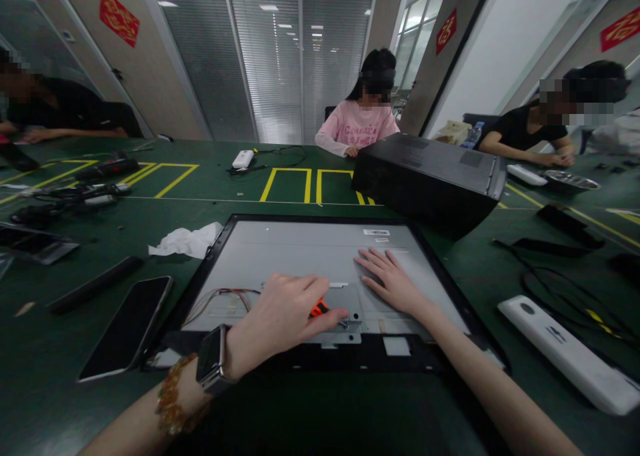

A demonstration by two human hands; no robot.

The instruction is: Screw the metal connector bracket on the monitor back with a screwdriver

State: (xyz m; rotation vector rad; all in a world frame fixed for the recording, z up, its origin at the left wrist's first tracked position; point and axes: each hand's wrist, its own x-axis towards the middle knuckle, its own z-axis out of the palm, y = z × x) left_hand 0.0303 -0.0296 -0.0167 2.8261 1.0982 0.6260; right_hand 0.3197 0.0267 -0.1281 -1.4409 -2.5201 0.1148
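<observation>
Two hands in use over a display panel (pixel 300 249), face down on the green table (pixel 50 403), close to the near edge.

- Gripping an orange-handled tool (pixel 319 307) in the left hand (pixel 283 319): fingers curled tight round the handle, only a sliver of orange showing. Working end hidden by the fingers, so cannot tell the tip type. Aiming toward a small metal plate (pixel 345 309) at the panel's lower middle.
- Pressing the right hand (pixel 390 279) flat on the grey back, fingers spread wide, holding nothing, just right of the plate.
- Wearing a watch (pixel 213 357) and a beaded bracelet (pixel 173 399) on the left wrist.

Noting around the panel:
- thin coloured wires (pixel 225 295) running along the back, left of the tool;
- dark phone (pixel 127 326) just left of the frame, crumpled white tissue (pixel 187 239) beyond it;
- large black case (pixel 430 179) touching or nearly touching the far right corner, exact contact unclear;
- long white device (pixel 570 353) well to the right.

Sharing the table with three other people: one in a pink top (pixel 357 126) opposite, one in black (pixel 525 133) at far right, one (pixel 50 109) at far left, all with their own hands well apart from the panel.
</observation>
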